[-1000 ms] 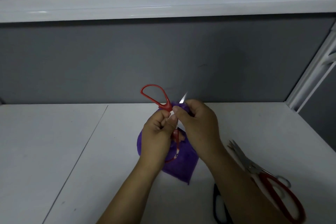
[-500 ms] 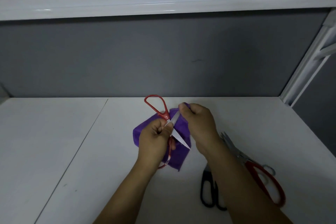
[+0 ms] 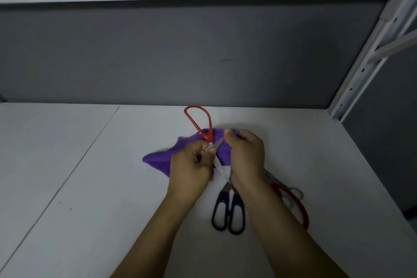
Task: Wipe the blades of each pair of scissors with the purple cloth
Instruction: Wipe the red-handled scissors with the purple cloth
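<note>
Red scissors (image 3: 206, 136) are open, held just above the purple cloth (image 3: 162, 160), which lies partly on the white bench (image 3: 90, 187). The left hand (image 3: 191, 169) has its fingers curled round the scissors by the joint. The right hand (image 3: 246, 153) pinches the purple cloth onto one blade, so I think this pair is being wiped now. Nearer the person than the cloth lie black scissors (image 3: 225, 189) and another red pair (image 3: 279, 189), both untouched. I cannot tell if those are clean.

Black scissors (image 3: 223, 192) blades, much of large red scissors (image 3: 302, 212) hidden behind right forearm (image 3: 277, 221).
</note>
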